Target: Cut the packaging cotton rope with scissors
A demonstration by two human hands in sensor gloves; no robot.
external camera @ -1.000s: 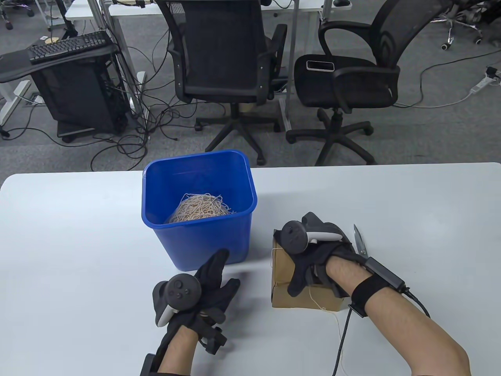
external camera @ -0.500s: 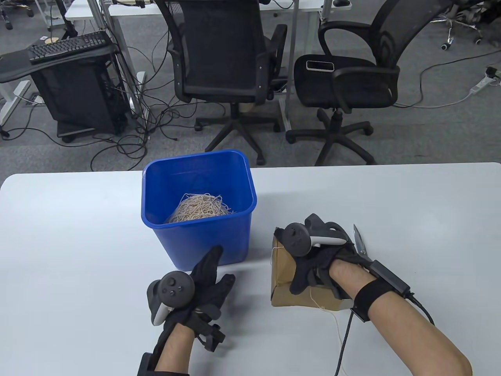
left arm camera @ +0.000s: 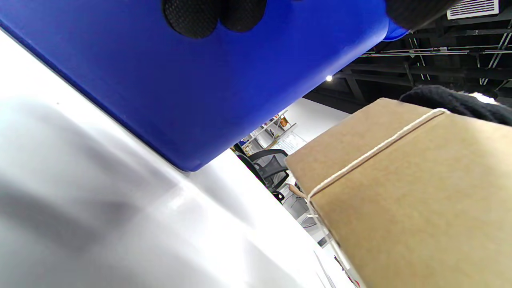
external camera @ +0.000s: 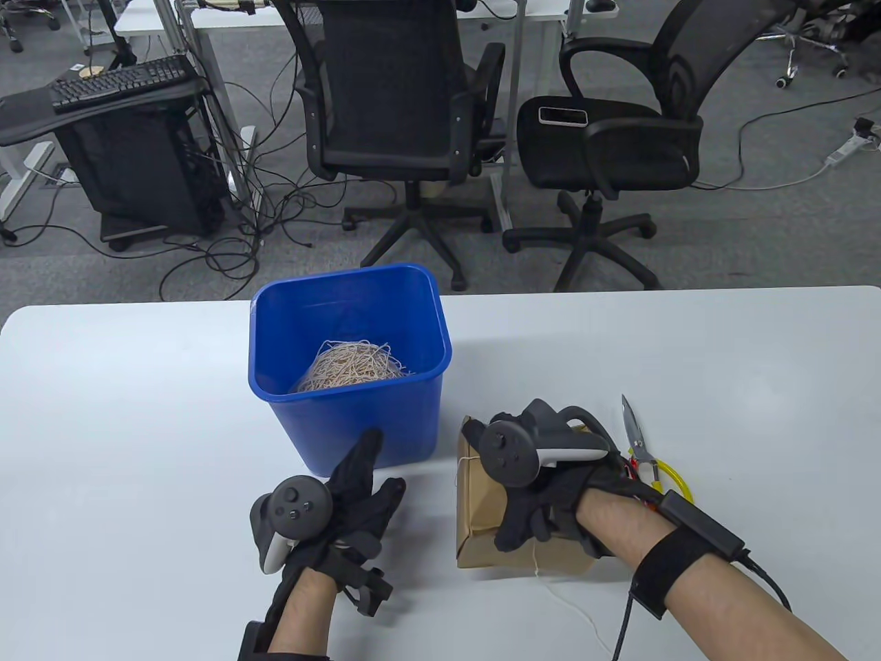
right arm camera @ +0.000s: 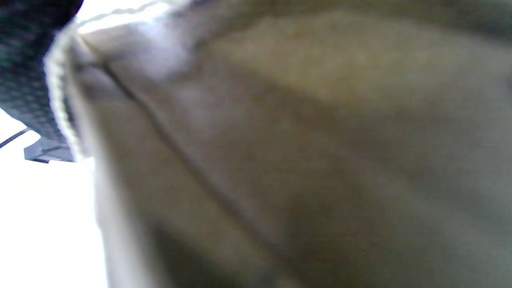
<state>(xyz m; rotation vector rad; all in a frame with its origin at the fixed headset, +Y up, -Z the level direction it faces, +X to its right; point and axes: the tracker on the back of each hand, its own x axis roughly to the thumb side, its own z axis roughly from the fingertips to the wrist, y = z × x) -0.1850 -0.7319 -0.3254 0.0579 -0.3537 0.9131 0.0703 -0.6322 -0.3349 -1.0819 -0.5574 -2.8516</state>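
On the white surface [external camera: 138, 427], the left hand [external camera: 344, 513] hovers low with its fingers spread apart, holding nothing; its fingertips [left arm camera: 192, 18] reach toward the near wall of the blue bin [external camera: 358, 420]. The bin stands upright just beyond that hand and holds a tangled heap of cut rope [external camera: 351, 368]. It sits close beside the cardboard box [external camera: 482, 509], leaving only a narrow gap between them, and it walls off the far left side of the box.

The right hand [external camera: 544, 496] lies over the top of the box and grips it, thumb down the near side, fingers over the far edge; the hand and its tracker cover most of the lid. The packaging cotton rope [left arm camera: 372, 150] is tied around the box, running over the top and down the left face, and a loose tail [external camera: 571, 606] trails from the front face across the surface toward the near edge. In the right wrist view the box fills the picture, blurred.

The scissors [external camera: 637, 441] lie on the surface just right of the box, blades pointing away, yellow handles [external camera: 671, 478] partly hidden behind the right wrist; neither hand touches them

Beyond the surface stand two black office chairs [external camera: 399, 103]
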